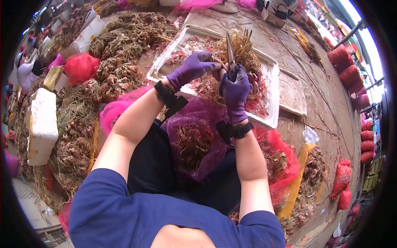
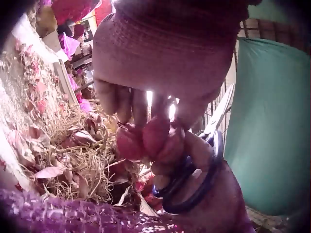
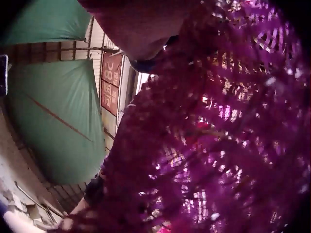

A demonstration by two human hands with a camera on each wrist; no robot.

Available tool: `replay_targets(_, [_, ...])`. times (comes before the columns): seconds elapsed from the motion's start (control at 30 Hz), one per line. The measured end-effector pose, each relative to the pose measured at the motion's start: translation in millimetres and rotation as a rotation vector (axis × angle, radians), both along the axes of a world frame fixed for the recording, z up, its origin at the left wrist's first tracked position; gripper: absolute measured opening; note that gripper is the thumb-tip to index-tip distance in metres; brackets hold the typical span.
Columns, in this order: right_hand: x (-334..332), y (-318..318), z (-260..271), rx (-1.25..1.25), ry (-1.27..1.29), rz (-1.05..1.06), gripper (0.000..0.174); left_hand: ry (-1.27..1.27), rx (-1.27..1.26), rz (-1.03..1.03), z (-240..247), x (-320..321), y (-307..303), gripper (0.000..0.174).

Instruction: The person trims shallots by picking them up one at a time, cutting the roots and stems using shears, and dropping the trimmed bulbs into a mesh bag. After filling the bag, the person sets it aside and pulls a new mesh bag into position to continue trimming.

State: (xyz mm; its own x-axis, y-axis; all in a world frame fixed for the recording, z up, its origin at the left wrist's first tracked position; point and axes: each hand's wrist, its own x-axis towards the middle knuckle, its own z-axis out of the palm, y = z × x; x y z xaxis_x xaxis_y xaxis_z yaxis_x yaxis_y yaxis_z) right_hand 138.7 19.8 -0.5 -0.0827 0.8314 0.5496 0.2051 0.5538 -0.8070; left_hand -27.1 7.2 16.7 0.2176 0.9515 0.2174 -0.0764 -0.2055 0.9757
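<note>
My left hand [image 1: 193,69], in a purple glove, pinches a small bunch of red shallots [image 2: 154,138] by its fingertips. Gloved in purple too, my right hand [image 1: 236,87] grips scissors [image 1: 230,51] with dark blue handles [image 2: 218,150]. Their pointed blades aim away from me, right beside the left fingertips. Both hands meet over a white foam tray [image 1: 273,111] that holds a heap of dried stalks [image 1: 244,51] and red skins. Purple mesh [image 3: 233,136] hides most of the right hand's work in the right wrist view.
Across my lap lies a purple mesh bag [image 1: 188,109] with shallots inside. Piles of shallots [image 1: 120,68] cover the ground to the left, by a white foam box [image 1: 43,120]. Red mesh bags [image 1: 285,159] sit at the right, and filled red sacks [image 1: 349,68] stand farther off.
</note>
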Motion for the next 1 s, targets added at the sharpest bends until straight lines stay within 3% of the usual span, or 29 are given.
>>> replay_targets(0.07, [-1, 0, -1, 0.042, -0.082, -0.037, 0.024, -0.072, 0.018, 0.001, -1, 1, -3, 0.016])
replay_targets(0.2, [-6, 7, -13, -0.06, 0.061, 0.01, 0.023, -0.173, -0.058, 0.038, -3, 4, -1, 0.015])
replay_targets(0.27, [-7, 11, -19, -0.135, 0.117, 0.046, 0.023, -0.057, -0.085, 0.117, -4, 14, 0, 0.015])
replay_targets(0.33, [-8, 12, -19, -0.287, 0.244, 0.082, 0.02, 0.691, 0.704, 0.598, -5, 24, -2, 0.014])
replay_targets(0.4, [-2, 7, -10, -0.394, 0.347, 0.148, 0.02, 0.634, 0.622, 0.55, -2, 25, -4, 0.018])
replay_targets(0.47, [-1, 2, 2, -0.502, 0.453, 0.215, 0.019, -0.02, -0.166, 0.067, 12, 15, -11, 0.025])
replay_targets(0.5, [0, 1, 6, -0.535, 0.521, 0.269, 0.019, -0.147, -0.157, -0.079, 5, 8, -5, 0.032])
replay_targets(0.53, [0, 1, 7, -0.568, 0.591, 0.324, 0.019, -0.147, -0.159, -0.08, 0, 8, -5, 0.032])
replay_targets(0.6, [7, 8, 4, -0.591, 0.57, 0.344, 0.019, -0.428, -0.037, -0.277, -8, 8, -3, 0.034])
replay_targets(0.63, [8, 9, 5, -0.611, 0.553, 0.364, 0.019, -0.389, -0.096, -0.312, -6, 3, 0, 0.033])
replay_targets(0.77, [7, 8, 6, -0.605, 0.604, 0.411, 0.018, -0.277, -0.206, -0.26, -9, 1, 6, 0.032])
replay_targets(0.83, [9, 7, 4, -0.537, 0.343, 0.291, 0.018, -0.605, -0.174, -0.109, -16, 11, 7, 0.038])
replay_targets(0.93, [9, 10, -5, -0.517, 0.329, 0.237, 0.018, -0.467, -0.181, 0.074, -12, 22, 5, 0.046])
replay_targets(1.0, [8, 17, -15, -0.536, 0.423, 0.266, 0.018, -0.465, -0.162, -0.042, -23, 20, 6, 0.05])
